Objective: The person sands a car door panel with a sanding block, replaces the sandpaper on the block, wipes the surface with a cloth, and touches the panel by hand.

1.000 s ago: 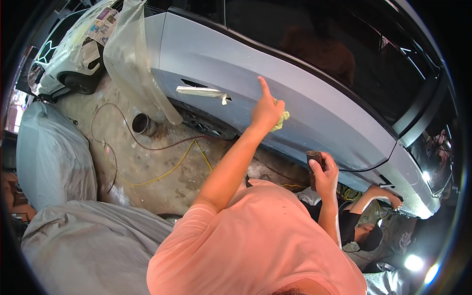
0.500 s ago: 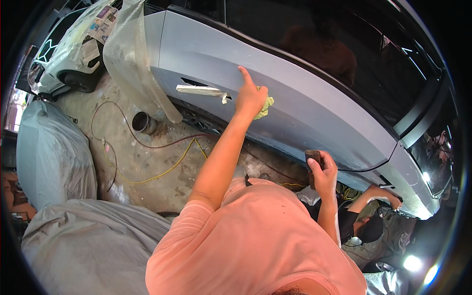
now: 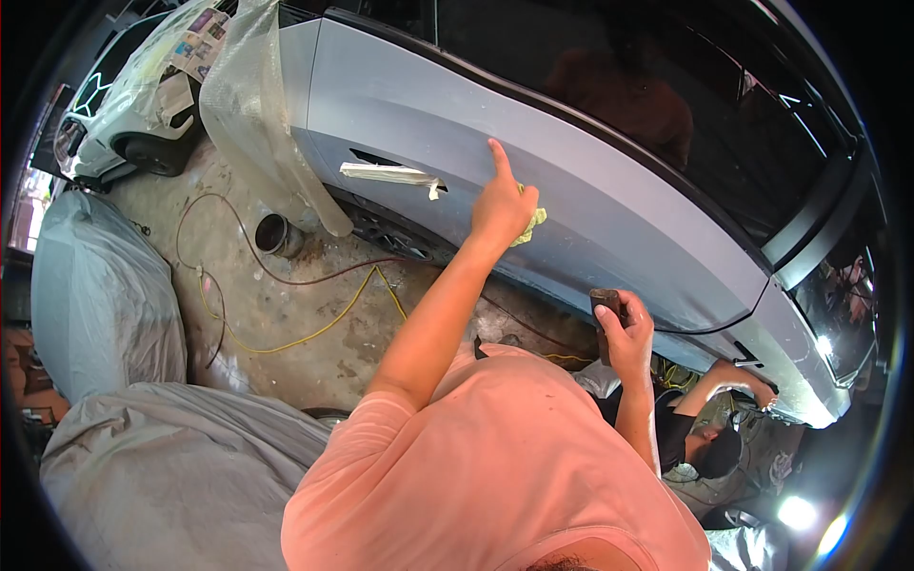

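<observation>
My left hand is raised against the grey car door. Its index finger points out along the panel, while the other fingers curl round a crumpled yellow-green cloth. Lower down, near the door's bottom edge, my right hand grips a dark brown block, which looks like a sanding block, held upright and apart from the panel. Left of my left hand, pale masking tape or paper sticks out across the door handle recess. The door surface is dull grey.
A co-worker crouches low at right, a hand on the car's lower panel. A black bucket, a red hose and a yellow cable are on the floor. Plastic sheeting hangs at left, near covered shapes.
My left hand, with the cloth, has slid a little to the right and slightly down across the door. My right hand and its block have hardly moved.
</observation>
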`<act>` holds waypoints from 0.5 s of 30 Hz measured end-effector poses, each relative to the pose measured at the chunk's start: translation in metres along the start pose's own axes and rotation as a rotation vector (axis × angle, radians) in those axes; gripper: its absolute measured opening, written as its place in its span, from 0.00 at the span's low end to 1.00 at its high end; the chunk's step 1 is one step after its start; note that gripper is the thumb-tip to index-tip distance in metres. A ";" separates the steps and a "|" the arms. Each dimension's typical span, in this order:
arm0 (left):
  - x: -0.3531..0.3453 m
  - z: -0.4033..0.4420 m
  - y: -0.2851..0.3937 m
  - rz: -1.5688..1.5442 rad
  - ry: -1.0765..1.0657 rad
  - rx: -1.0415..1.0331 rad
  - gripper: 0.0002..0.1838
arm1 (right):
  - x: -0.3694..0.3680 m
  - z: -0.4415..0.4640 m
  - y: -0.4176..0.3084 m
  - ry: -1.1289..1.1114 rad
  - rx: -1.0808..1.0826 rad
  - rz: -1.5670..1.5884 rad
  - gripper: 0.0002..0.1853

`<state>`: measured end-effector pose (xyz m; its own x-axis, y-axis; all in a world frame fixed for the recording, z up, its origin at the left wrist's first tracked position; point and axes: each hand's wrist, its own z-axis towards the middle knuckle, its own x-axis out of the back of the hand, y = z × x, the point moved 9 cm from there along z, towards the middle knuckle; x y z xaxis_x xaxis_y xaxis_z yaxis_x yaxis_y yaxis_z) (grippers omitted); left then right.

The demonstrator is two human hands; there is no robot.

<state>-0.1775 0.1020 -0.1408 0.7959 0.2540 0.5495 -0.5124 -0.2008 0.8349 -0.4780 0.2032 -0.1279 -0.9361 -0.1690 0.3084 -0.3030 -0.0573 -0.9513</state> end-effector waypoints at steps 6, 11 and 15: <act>0.025 0.015 -0.009 -0.062 0.062 0.103 0.59 | 0.004 -0.001 0.002 0.003 -0.013 0.009 0.13; 0.031 0.026 -0.015 0.033 0.111 0.051 0.58 | 0.004 -0.003 0.001 0.013 0.005 0.002 0.13; 0.023 0.015 -0.007 0.016 0.031 0.084 0.58 | 0.003 -0.003 0.003 0.009 -0.005 0.019 0.13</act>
<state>-0.1507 0.0948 -0.1343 0.7767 0.2794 0.5646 -0.4952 -0.2833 0.8213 -0.4822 0.2052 -0.1304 -0.9432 -0.1610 0.2907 -0.2865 -0.0490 -0.9568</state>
